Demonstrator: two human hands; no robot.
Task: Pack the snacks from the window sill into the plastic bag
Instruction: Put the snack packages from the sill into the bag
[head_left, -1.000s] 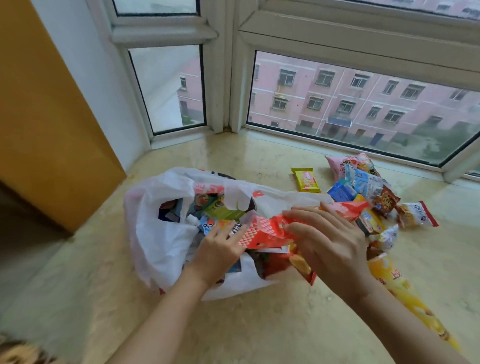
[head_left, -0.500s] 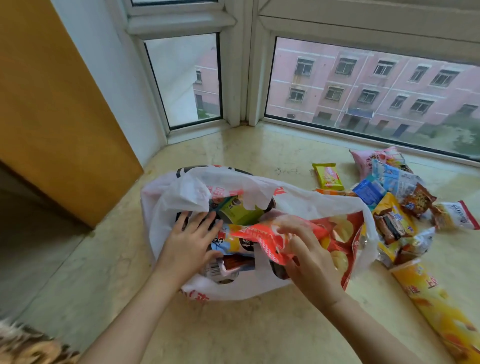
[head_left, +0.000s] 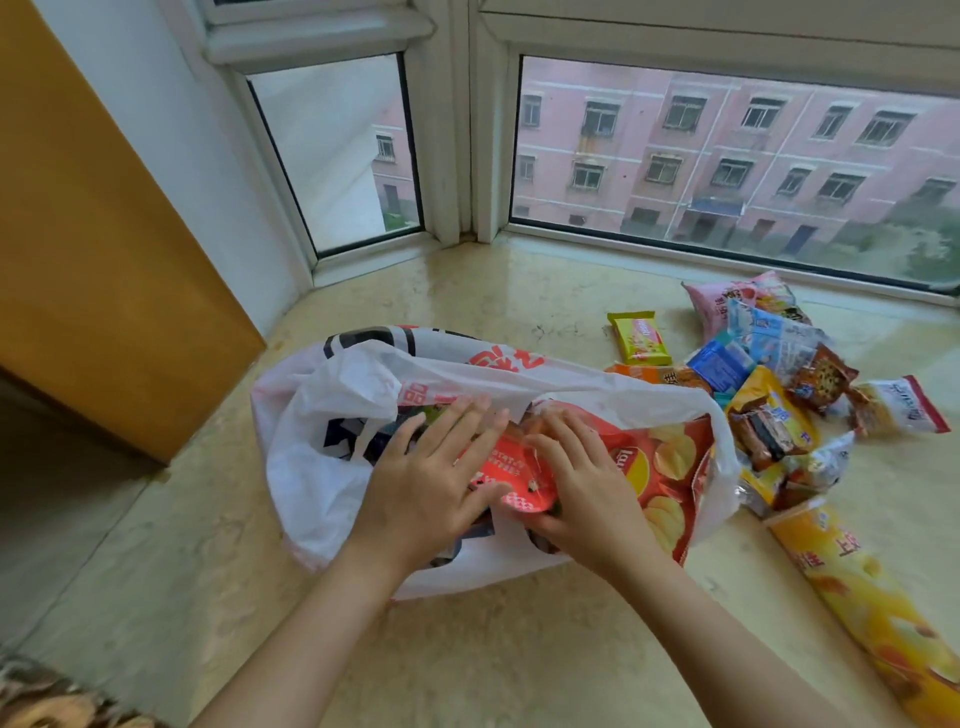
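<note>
A white plastic bag (head_left: 332, 467) with red and black print lies open on the marble window sill (head_left: 519, 654), part filled with snack packs. A red chip bag (head_left: 670, 467) sticks out of its mouth on the right. My left hand (head_left: 431, 483) lies flat with spread fingers on the contents, thumb touching the red bag's crimped end. My right hand (head_left: 587, 493) rests with straight fingers on the red chip bag, right beside the left. Loose snacks lie to the right of the bag: a green-yellow bar (head_left: 639, 338), a pink pack (head_left: 737, 301), a blue pack (head_left: 719, 366) and several others.
A long yellow chip pack (head_left: 872, 608) lies at the near right, reaching toward the sill's front. Window frames and glass (head_left: 727, 156) close the back. An orange wooden panel (head_left: 104, 260) stands at the left, with a drop beside the sill.
The red chip bag has gone deeper into the plastic bag. My left hand shifted right from the bag's left side onto the contents, and both hands now press down side by side.
</note>
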